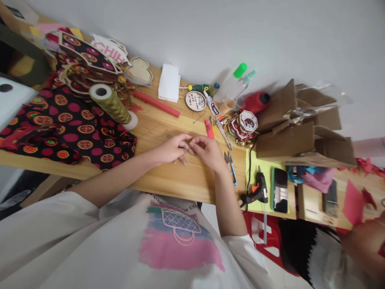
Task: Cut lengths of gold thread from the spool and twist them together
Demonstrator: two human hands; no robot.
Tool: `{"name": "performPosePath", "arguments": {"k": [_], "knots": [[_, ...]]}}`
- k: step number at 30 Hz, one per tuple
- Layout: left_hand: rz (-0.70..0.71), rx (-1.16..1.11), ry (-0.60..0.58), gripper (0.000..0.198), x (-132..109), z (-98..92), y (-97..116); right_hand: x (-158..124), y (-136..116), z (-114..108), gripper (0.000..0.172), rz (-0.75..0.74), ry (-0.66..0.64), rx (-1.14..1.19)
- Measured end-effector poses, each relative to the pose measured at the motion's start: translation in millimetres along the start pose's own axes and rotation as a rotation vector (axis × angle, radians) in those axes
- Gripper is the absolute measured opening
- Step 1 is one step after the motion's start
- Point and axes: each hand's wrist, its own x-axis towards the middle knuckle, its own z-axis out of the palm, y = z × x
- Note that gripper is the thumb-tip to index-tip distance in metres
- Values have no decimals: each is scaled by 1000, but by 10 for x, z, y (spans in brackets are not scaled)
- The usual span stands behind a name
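Observation:
My left hand [171, 149] and my right hand [208, 151] meet above the wooden table [177, 180], fingertips pinched close together. Whatever lies between the fingertips is too small to make out. Faint loops of thin thread [155, 130] lie on the wood to the left of my hands. Thread snips [231, 167] with blue handles rest just right of my right hand. Beyond the fingers are a red marker-like stick [208, 129], a silver pen-shaped tool [223, 134] and a B-7000 glue tube [212, 103].
Patterned black fabric [86, 132] and an olive ribbon roll [112, 106] cover the left side. A red rod [156, 103] lies behind. Rightward are an octagonal ornament [247, 121], cardboard boxes [285, 142], a glue gun [259, 188] and a phone [279, 189]. Another person sits at lower right.

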Motion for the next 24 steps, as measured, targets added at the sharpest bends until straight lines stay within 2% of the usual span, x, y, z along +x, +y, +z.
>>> {"name": "performPosePath", "arguments": {"k": [13,19,24], "knots": [[25,46,32,42,27,24,-57,-15,113,40,12,-3,-4,60],[-2,35,31,40,17,26,-44,-31,163,-83,22,-22,101,1],[3,40,32,40,22,36,-46,-56,122,-158,18,-54,8,-121]]}}
